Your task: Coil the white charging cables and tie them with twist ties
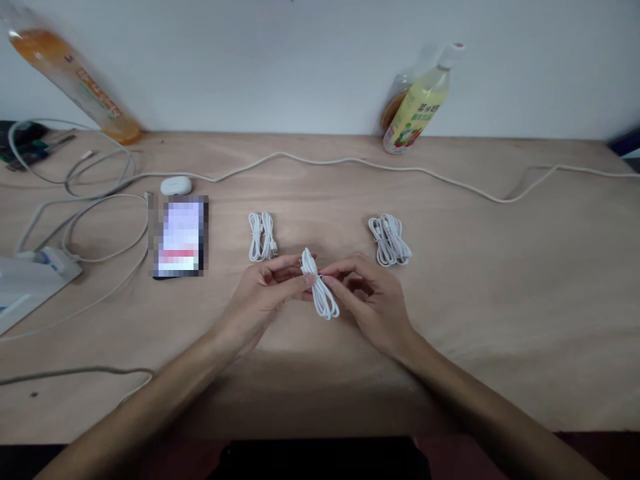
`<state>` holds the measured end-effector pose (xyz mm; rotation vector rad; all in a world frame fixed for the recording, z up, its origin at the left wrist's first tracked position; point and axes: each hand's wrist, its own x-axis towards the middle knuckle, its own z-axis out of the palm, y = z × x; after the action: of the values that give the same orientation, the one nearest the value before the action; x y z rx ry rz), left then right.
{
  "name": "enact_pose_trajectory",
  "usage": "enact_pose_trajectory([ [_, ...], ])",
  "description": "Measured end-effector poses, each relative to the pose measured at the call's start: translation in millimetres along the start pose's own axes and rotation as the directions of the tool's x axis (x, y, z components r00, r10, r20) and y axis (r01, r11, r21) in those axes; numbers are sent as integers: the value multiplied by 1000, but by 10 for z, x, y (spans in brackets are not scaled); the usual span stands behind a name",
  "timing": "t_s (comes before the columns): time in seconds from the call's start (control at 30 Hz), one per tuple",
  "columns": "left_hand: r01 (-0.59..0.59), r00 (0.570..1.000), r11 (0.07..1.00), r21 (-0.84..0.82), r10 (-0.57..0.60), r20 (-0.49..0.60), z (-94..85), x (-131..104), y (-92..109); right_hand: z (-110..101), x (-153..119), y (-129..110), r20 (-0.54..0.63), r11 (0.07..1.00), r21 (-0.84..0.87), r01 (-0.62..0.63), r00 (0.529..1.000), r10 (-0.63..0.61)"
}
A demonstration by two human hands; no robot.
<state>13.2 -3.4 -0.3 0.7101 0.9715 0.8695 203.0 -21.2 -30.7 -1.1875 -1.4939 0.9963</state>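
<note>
Held at the middle of the frame, between thumb and fingers of the left hand (263,287): a looped bundle of white cable (323,301). Pinched narrow at its side, close to the left thumb: thumb and fingertip of the right hand (377,300). Maybe on a thin tie there, but too small to tell. Tilted, with loops poking out toward the lower right.

Could slip or spring loose if pinched too softly. Could go crooked if tugged too hard from one side. Might also bump the white USB cable bundle (255,239), just above the left fingers, or the second white cable bundle (390,240), just above the right hand, if swung up fast.

Front edge of the wooden table (500,320): along the bottom of the frame, well below both hands. Most room for moving: right side of the frame, under the long white cord (345,161). Tighter at the left, near the phone (180,237) and power strip (37,283).
</note>
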Motion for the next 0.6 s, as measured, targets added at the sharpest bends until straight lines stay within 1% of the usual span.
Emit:
enact_pose_trajectory([
  [0.2, 8, 1000, 1000, 17, -8, 21, -1, -5, 9, -7, 25, -1, 2, 991, 116, -73, 997, 73],
  [0.3, 10, 1000, 1000, 6, -10, 25, -6, -2, 7, -13, 35, 0, 21, 980, 158, -122, 992, 121],
  [0.43, 2, 1000, 1000, 4, -2, 26, -18, -2, 4, -25, 53, 6, 102, 948, 246, -203, 978, 183],
  [0.6, 8, 998, 999, 39, -10, 55, -23, -10, 11, -61, 86, 15, 223, 882, 324, -343, 933, 281],
])
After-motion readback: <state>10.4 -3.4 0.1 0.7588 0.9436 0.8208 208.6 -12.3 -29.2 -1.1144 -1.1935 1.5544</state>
